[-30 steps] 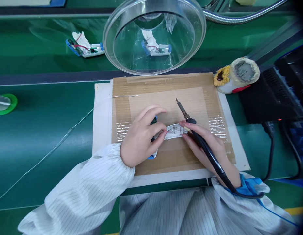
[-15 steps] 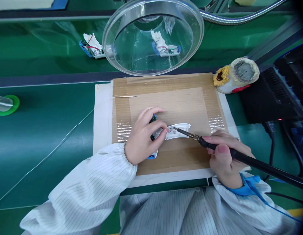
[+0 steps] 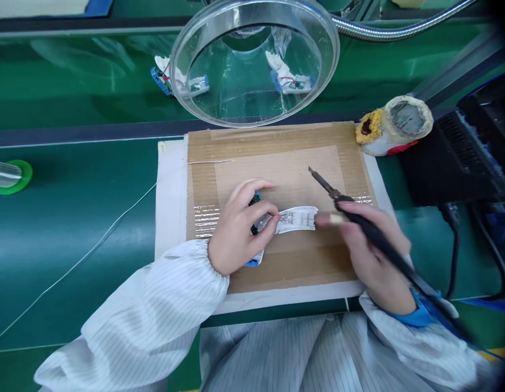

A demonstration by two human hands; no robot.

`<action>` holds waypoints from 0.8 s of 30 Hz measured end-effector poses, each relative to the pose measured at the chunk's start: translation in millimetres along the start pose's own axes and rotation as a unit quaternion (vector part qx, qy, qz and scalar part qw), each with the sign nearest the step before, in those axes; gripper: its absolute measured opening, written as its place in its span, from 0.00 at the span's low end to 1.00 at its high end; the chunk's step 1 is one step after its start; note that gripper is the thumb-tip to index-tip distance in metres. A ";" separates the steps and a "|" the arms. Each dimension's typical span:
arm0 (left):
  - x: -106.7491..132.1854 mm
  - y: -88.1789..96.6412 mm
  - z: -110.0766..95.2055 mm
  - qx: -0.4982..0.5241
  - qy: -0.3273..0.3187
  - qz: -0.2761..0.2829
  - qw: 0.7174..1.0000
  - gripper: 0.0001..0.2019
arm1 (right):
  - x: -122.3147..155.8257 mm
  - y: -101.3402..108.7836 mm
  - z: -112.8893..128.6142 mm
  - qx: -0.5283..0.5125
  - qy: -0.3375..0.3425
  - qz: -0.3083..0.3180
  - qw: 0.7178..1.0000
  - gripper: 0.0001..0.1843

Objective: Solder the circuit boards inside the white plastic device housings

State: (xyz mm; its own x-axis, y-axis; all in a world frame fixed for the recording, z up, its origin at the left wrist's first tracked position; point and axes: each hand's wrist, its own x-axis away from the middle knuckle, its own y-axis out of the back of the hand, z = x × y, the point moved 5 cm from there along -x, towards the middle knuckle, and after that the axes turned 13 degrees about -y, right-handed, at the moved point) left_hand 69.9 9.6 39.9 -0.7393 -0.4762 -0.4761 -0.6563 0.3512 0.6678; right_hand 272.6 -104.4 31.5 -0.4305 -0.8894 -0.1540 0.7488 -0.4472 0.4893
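Note:
My left hand [image 3: 236, 231] pinches a small white and blue assembly [image 3: 295, 219] with a printed white strip, pressing it onto the cardboard work mat [image 3: 277, 158]. My right hand [image 3: 369, 250] is closed round a black soldering iron [image 3: 358, 220]. The iron's metal tip points up and to the left, lifted clear of the strip, while a fingertip of that hand touches the strip's right end. A thin solder wire [image 3: 114, 223] runs from the left across the green surface to the mat's top edge.
A round magnifier lamp [image 3: 254, 60] hangs over the far side. Two similar white and blue assemblies [image 3: 291, 79] [image 3: 162, 76] lie on the green conveyor belt beyond. An iron stand with sponge [image 3: 393, 125] and a black soldering station [image 3: 465, 152] sit at right. A green spool [image 3: 10, 174] lies far left.
The iron's tip was on the strip half a second ago and is now raised away, up and right. The two assemblies on the belt have drifted to the right. My left hand stays put.

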 end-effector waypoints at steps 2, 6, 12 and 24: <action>0.7 1.0 0.7 0.000 0.001 0.000 1.000 0.07 | -2.5 -11.5 1.3 0.054 0.035 0.083 0.994 0.23; 1.1 2.3 2.5 0.013 0.010 -0.001 1.000 0.07 | -3.5 -15.6 0.8 0.086 0.083 0.082 0.989 0.32; 2.0 10.3 -8.6 0.067 0.029 -0.021 0.997 0.06 | 4.9 -9.5 17.4 0.073 0.150 0.048 0.985 0.34; -30.3 259.6 136.8 -0.377 0.167 -0.021 0.911 0.20 | -0.1 -3.4 -24.8 0.128 0.178 -0.013 0.976 0.30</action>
State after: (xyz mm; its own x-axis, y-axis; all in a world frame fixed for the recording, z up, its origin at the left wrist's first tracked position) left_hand -98.7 225.5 149.5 -0.5459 -0.7396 -0.3936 -0.2999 -0.2661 0.9161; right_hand 282.6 -105.2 8.6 -0.2118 -0.8748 -0.4357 0.5696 -0.4728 0.6723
